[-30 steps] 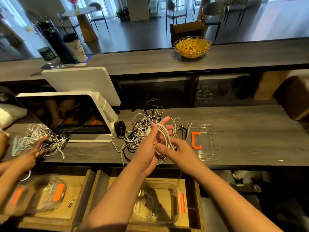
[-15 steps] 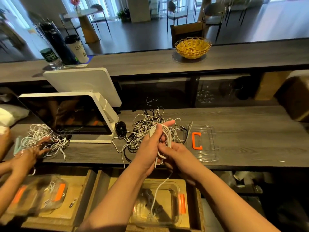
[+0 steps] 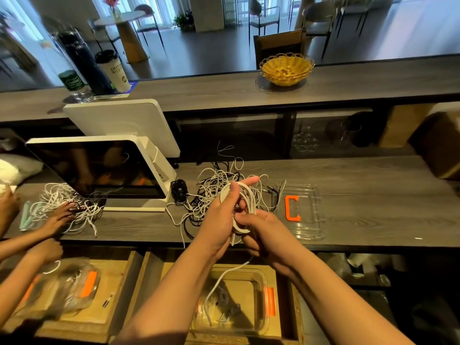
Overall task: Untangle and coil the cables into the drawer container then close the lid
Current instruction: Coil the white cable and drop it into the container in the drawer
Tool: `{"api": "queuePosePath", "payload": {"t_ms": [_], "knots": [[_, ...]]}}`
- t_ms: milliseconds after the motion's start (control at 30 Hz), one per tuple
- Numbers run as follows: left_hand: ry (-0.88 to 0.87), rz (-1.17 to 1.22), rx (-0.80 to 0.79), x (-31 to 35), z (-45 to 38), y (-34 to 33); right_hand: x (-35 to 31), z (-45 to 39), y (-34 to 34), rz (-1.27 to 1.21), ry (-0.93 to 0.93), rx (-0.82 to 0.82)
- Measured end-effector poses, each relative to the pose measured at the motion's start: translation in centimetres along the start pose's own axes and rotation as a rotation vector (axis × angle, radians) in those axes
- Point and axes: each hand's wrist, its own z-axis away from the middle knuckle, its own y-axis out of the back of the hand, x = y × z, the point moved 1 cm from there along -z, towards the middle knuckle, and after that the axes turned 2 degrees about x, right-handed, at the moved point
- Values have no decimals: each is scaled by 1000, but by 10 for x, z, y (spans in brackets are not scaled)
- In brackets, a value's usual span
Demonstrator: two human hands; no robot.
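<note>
My left hand (image 3: 221,220) holds a white cable coil (image 3: 245,195) wound around its fingers, above the counter's front edge. My right hand (image 3: 263,230) grips the coil's lower loops. The cable's loose tail (image 3: 224,280) hangs down into a clear container (image 3: 258,275) with orange clips that sits in the open drawer (image 3: 149,275) below. A few dark and white cables lie inside it. A tangled pile of white and black cables (image 3: 211,188) rests on the counter behind my hands. The clear lid (image 3: 311,212) with an orange clip lies to the right of the pile.
A white point-of-sale screen (image 3: 99,170) stands on the left. Another person's hands (image 3: 59,215) work a second cable pile (image 3: 59,200) above a second drawer with a container (image 3: 74,287). A yellow basket (image 3: 286,68), a cup and bottles stand on the upper ledge.
My hands dropped slightly toward the counter edge. The cable's loose tail now hangs into the container, and my right hand has moved to the coil's lower loops.
</note>
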Motion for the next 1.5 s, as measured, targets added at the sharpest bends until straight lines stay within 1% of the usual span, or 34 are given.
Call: {"api": "queuePosePath", "payload": {"t_ms": [67,133,200,233,300,367,400,500,567,633,700,833,933,1000,1067,1133,1233,1300,1400,1500], "knots": [[1,50,-10,-2,0,-1,0,0,1,-46,-28,-53],[-2,33,2,-6,-2,-1,1,1,-2,-159,-69,-126],[-18,8,21,-7,-3,-2,3,2,-5,-259,-96,-155],[-23,20,35,-8,-3,-1,3,2,-5,-260,-99,-162],[1,131,60,-7,-4,3,4,0,-2,-174,-90,-151],[69,282,64,-3,-6,10,1,0,1,-40,-86,-90],[86,303,67,-1,-7,13,0,0,2,20,-85,-60],[53,127,123,3,-5,17,-7,2,2,171,-66,-16],[-20,-76,190,5,-5,18,-12,2,3,300,-40,-28],[-133,-334,216,7,-7,19,-16,3,4,407,-40,-47],[-201,-529,180,9,-9,21,-19,4,8,405,-63,-83],[-235,-826,40,9,-7,14,-25,9,18,410,-61,-102],[-249,-974,32,9,-5,12,-28,13,21,432,-53,-79],[-259,-935,43,9,-6,12,-29,15,21,437,-38,-87],[-228,-812,68,8,-9,14,-33,17,21,476,-11,-102],[-209,-690,104,7,-9,16,-35,16,22,493,11,-81],[-183,-504,160,9,-5,15,-36,14,26,333,42,-7],[-120,-375,200,10,-3,17,-36,14,29,250,75,9],[-17,-177,259,9,-2,23,-32,13,28,305,124,61],[111,-7,257,6,1,26,-28,14,21,281,254,149]]}}
